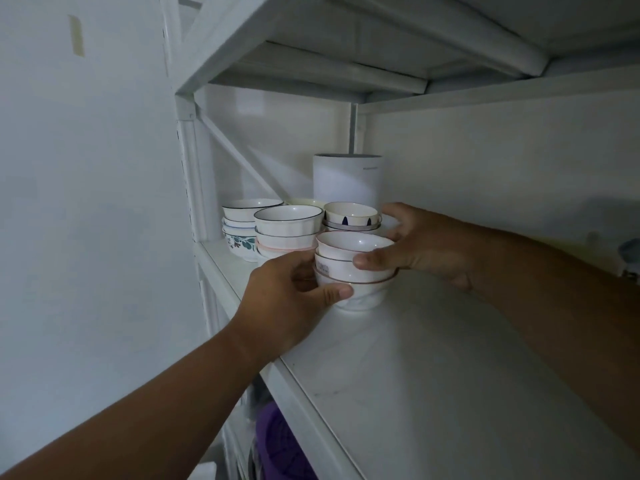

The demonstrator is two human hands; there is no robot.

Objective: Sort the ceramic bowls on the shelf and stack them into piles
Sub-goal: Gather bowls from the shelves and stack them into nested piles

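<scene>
Nearest, the left hand (287,292) and right hand (420,249) curled their fingers round a pile of three white ceramic bowls (355,268) on the white metal shelf (433,358); behind stood further bowl piles (287,228) and a white cylindrical container (348,181).

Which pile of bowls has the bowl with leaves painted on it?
The pile at the far left, nearest the shelf post. Its bottom bowl shows green leaves and a red flower; the other piles show only plain rims or dark marks.

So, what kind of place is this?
Probably a home storage or pantry corner: a white metal shelf rack against a plain wall, mixed stacks of ceramic bowls, and a purple basket on the level below.
</scene>
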